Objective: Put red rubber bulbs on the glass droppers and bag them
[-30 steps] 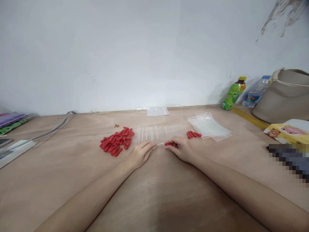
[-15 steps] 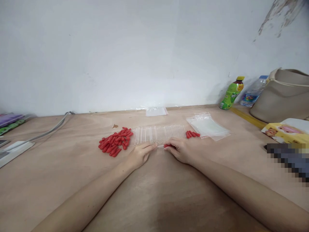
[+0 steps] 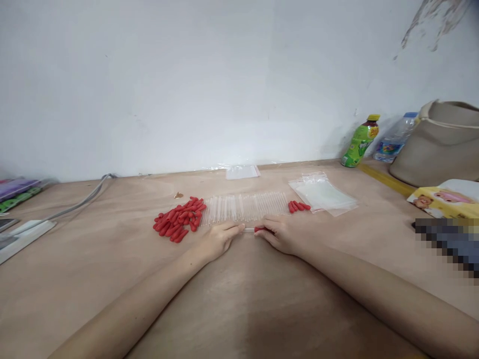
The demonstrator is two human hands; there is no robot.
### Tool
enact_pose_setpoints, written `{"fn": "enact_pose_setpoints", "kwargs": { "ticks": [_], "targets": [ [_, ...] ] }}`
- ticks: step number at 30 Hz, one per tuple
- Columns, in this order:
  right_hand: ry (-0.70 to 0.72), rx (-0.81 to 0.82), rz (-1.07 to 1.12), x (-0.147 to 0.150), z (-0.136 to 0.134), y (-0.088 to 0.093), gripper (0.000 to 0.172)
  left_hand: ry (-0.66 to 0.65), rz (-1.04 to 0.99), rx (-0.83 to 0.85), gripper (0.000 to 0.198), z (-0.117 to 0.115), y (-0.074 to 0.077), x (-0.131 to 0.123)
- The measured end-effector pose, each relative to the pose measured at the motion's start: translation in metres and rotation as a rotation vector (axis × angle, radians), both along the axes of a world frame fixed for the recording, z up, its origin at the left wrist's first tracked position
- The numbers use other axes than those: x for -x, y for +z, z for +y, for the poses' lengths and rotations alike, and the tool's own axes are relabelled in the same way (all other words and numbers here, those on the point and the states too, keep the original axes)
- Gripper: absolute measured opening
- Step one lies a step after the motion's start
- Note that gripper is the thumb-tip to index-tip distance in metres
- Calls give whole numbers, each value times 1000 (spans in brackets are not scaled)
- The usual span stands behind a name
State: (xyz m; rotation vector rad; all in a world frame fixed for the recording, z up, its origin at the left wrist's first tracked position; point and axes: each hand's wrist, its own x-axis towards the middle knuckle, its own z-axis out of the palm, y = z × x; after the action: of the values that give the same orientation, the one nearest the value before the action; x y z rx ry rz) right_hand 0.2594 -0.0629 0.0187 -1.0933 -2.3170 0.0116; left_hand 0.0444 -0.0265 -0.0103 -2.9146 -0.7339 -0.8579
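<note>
At the desk point(image 3: 209, 304), our left fingers point(image 3: 235, 229) pinch 1 tube point(image 3: 249, 230), our right fingers point(image 3: 270, 222) clasped around 1 red bulb point(image 3: 256, 230).

Soft light leaves the near tabletop point(image 3: 232, 309) partly shadowed.

On the right, a clear bottle point(image 3: 392, 145) is between a green bottle point(image 3: 359, 145) and a bag point(image 3: 436, 149). Near the bag lies a yellow packet point(image 3: 445, 201). On the left lies a cable point(image 3: 98, 189).

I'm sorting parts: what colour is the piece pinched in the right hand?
The piece is red; the head view shows its end.
</note>
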Motion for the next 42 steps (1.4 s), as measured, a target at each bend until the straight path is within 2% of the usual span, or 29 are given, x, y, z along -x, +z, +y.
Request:
{"fn": "enact_pose_setpoints", "kwargs": {
  "ticks": [10, 15, 17, 20, 23, 33, 42],
  "targets": [
    [-17, -34, 16, 1, 0, -1, 12, 37, -12, -97, 27, -2, -4, -3],
    [32, 27, 162, -4, 13, -15, 8, 100, -90, 3, 22, 1, -3, -6],
    [11, 31, 185, -6, 14, -16, 7, 125, -92, 46, 21, 2, -2, -4],
    [-53, 12, 145, -7, 11, -12, 7, 144, -84, 111, 21, 2, -1, -1],
    [-41, 8, 98, -7, 8, -7, 8, 139, -85, 141, 21, 1, 0, -1],
    [14, 70, -2, -8, 12, -13, 13, 109, -87, 93, 21, 0, -3, -3],
    [5, 38, -65, -1, 8, -1, 12, 119, -85, 94, 22, 0, -7, -3]
  ]
}}
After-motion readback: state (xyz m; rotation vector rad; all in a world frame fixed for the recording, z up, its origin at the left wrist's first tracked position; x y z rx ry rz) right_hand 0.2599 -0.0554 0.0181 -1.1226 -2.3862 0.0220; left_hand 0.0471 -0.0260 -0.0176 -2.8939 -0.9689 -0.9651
